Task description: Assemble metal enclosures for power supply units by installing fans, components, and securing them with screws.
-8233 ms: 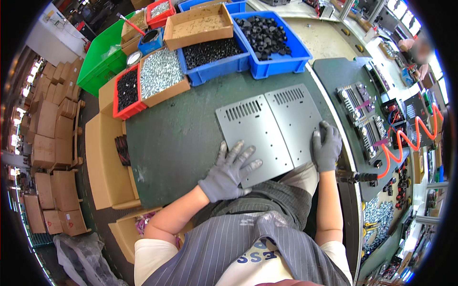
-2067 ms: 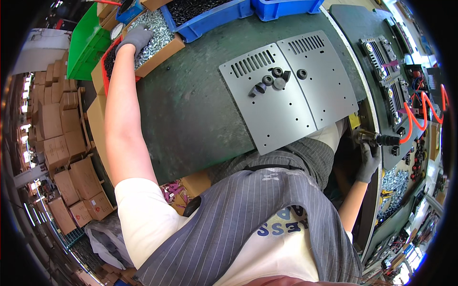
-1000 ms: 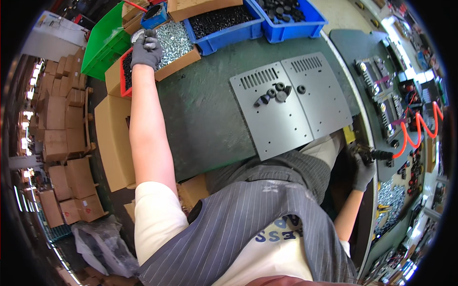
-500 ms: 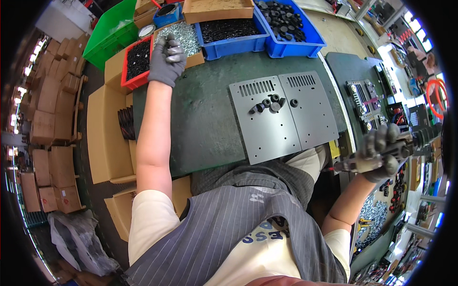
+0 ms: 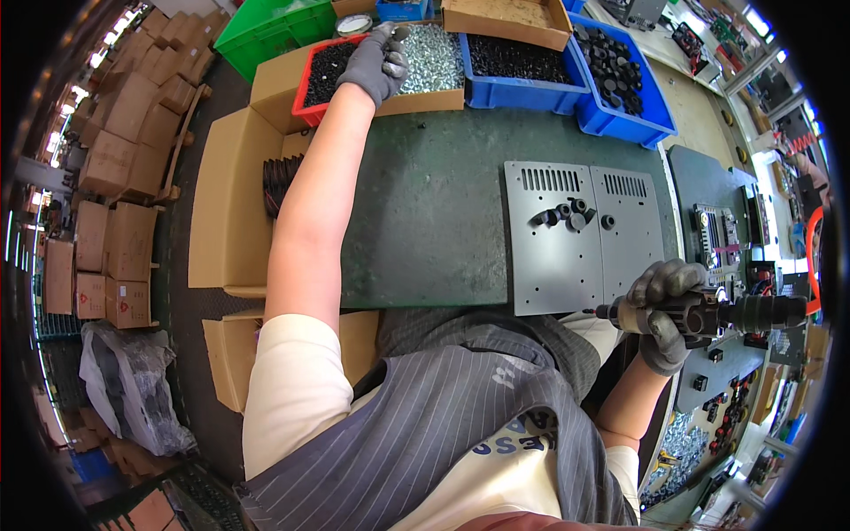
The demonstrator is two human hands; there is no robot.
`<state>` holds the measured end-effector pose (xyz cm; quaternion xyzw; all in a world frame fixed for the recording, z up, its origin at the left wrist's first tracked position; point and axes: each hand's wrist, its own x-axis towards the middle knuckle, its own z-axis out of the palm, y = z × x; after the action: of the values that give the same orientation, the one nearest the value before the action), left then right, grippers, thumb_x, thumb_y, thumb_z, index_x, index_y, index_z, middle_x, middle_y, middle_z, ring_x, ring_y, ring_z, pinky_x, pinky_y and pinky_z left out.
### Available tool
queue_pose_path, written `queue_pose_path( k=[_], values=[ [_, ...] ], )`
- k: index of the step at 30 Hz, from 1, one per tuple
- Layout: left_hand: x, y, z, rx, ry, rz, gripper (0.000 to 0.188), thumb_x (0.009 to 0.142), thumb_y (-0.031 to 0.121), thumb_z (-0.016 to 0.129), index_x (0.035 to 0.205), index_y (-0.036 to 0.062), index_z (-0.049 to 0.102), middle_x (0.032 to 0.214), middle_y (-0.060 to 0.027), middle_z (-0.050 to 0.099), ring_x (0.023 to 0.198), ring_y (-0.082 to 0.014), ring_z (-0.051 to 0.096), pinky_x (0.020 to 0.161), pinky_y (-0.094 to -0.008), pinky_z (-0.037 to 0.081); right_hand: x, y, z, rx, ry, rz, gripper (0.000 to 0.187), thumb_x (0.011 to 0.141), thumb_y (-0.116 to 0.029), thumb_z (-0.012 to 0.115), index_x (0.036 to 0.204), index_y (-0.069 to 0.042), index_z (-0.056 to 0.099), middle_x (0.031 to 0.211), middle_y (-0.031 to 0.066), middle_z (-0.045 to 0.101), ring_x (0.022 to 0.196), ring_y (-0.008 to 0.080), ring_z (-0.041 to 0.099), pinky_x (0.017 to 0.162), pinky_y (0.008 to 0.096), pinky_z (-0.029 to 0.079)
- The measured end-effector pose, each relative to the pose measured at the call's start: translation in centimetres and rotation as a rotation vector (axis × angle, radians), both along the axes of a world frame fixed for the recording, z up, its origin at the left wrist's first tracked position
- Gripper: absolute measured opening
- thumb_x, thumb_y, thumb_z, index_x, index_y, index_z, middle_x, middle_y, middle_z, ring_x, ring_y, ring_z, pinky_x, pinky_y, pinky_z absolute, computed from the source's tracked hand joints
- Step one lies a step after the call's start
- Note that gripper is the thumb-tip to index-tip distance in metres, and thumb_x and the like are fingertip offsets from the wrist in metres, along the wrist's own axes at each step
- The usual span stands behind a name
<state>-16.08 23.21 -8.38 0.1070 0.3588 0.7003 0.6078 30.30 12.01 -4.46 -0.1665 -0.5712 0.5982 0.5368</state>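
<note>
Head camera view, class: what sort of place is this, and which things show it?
Most likely a factory assembly workshop: blue bins of small black parts line the green workbench, slotted metal panels lie on it, and cardboard boxes are stacked at left.

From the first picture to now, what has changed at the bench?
The left hand moved forward-left from the slotted metal panels to the carton of silver fasteners, curled, its grasp unclear. The right hand also left the panels and now grips the pneumatic screwdriver, raised by the panels' near edge. Black caps now lie on the panels, which stay side by side on the green worktable.
</note>
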Motion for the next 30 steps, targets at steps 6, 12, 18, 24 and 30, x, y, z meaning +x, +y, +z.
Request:
queue_pose_path(
  k=[6,12,18,24,30],
  values=[
    [8.2,-5.3,-1.3,0.148,-0.294,-0.291,0.025,0.091,0.031,0.052,0.086,0.0077,0.06,0.058,0.0029,0.039,0.048,-0.0069,0.037,0.036,-0.0183,0.029,-1.0,0.8,1.3,-0.003,0.061,-0.011,0.04,0.065,-0.02,0.07,0.088,-0.014,0.038,0.077,0.0019,0.036,0.065,0.015,0.037,0.056,0.0278,0.035],
    [20.0,-13.8,-3.6,-0.03,-0.315,-0.53,0.032,0.09,0.037,0.053,0.073,0.0098,0.052,0.056,0.0015,0.039,0.04,-0.0061,0.033,0.028,-0.0174,0.024,-5.0,1.8,2.3,0.069,0.308,0.006,0.039,0.068,-0.012,0.059,0.105,-0.009,0.047,0.081,0.0022,0.036,0.075,0.0163,0.037,0.066,0.0291,0.032],
    [24.9,-15.8,-4.0,-0.112,-0.291,-0.598,0.037,0.092,0.039,0.05,0.067,0.0122,0.045,0.051,0.0002,0.039,0.034,-0.0074,0.031,0.026,-0.0194,0.022,-4.8,2.3,2.6,0.232,0.306,0.195,0.041,0.071,-0.012,0.055,0.111,-0.008,0.05,0.083,0.0026,0.036,0.079,0.0176,0.037,0.069,0.0307,0.032],
    [26.1,-16.0,-2.9,-0.179,-0.18,-0.571,0.028,0.093,0.038,0.048,0.08,0.0129,0.044,0.053,0.0005,0.043,0.034,-0.0072,0.032,0.027,-0.0198,0.022,-4.4,1.2,2.2,0.156,0.357,0.084,0.038,0.071,-0.011,0.056,0.109,-0.009,0.05,0.083,0.0024,0.037,0.079,0.017,0.038,0.07,0.0308,0.032],
    [26.3,-15.9,-3.1,-0.227,0.004,-0.592,0.026,0.094,0.036,0.047,0.08,0.0138,0.045,0.056,0.0002,0.045,0.034,-0.0074,0.033,0.027,-0.0194,0.024,-3.6,1.4,1.9,0.134,0.334,0.041,0.029,0.069,-0.014,0.057,0.096,-0.011,0.048,0.078,0.0011,0.036,0.075,0.0161,0.037,0.066,0.029,0.032]
  ],
)
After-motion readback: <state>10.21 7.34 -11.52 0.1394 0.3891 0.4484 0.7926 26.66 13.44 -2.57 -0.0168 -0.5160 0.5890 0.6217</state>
